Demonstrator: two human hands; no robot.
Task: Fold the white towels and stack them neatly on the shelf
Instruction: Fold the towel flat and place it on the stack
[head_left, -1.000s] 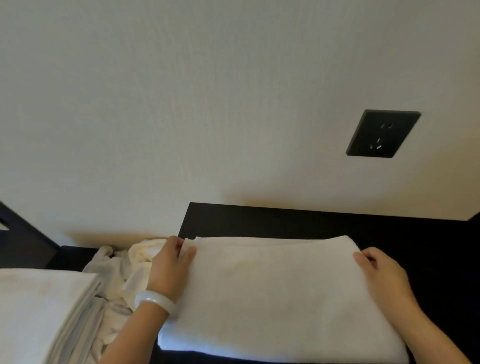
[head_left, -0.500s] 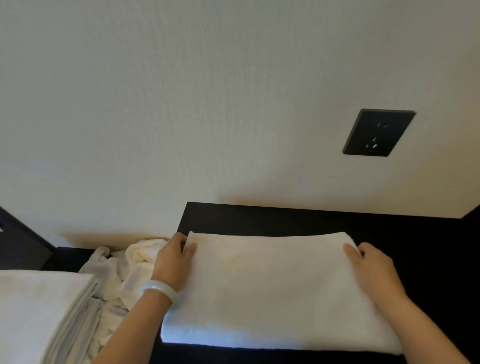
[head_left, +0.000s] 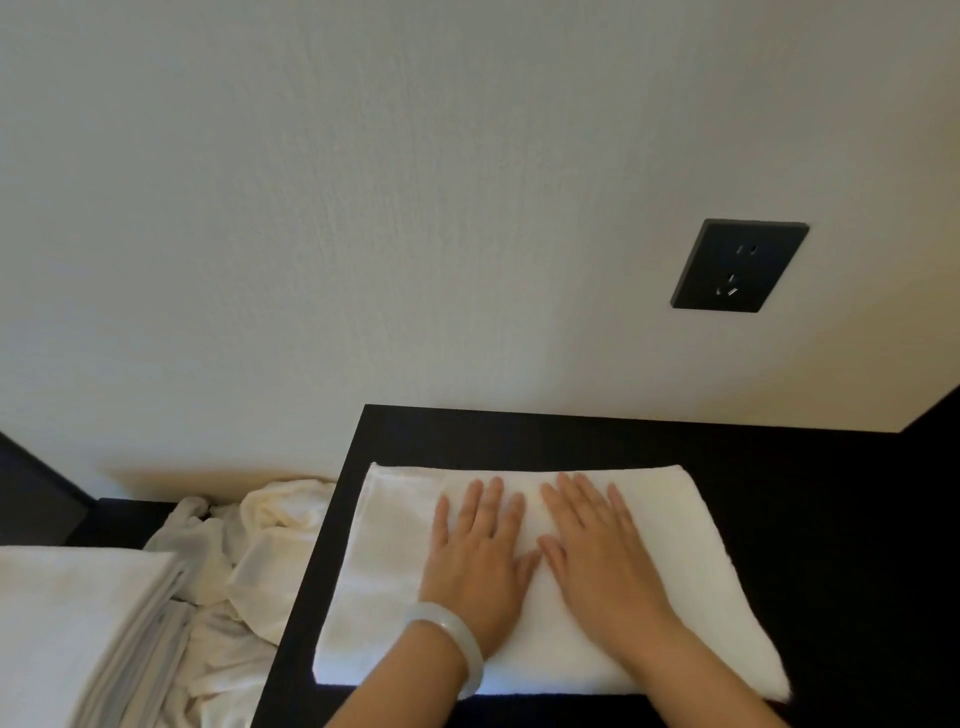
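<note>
White towel (head_left: 384, 571), folded into a thick rectangle, lies flat on top of the black shelf (head_left: 831, 519). Its far edge runs along near the wall (head_left: 363, 208) and its near edge sits right at the shelf's front lip. Both hands are down on it! The left hand (head_left: 478, 561) is palm down on the middle of the towel, fingers straight and slightly spread, pressing flat. The right hand (head_left: 602, 561) lies just beside it in the same pose, fingers pointing toward the wall. The two thumbs almost meet between them, and neither hand is gripping or pinching any cloth. A pale, translucent bangle (head_left: 457, 644) rings the left wrist. Off the shelf's left edge there's a heap of crumpled white cloth (head_left: 260, 545) bunched up against its side. Further left, in the bottom corner, sits a neat stack of folded white linens (head_left: 67, 613) with its layered edges showing. Up on the cream wall, a black power socket (head_left: 740, 266) sits above the right part of the shelf, well clear of the towel.
</note>
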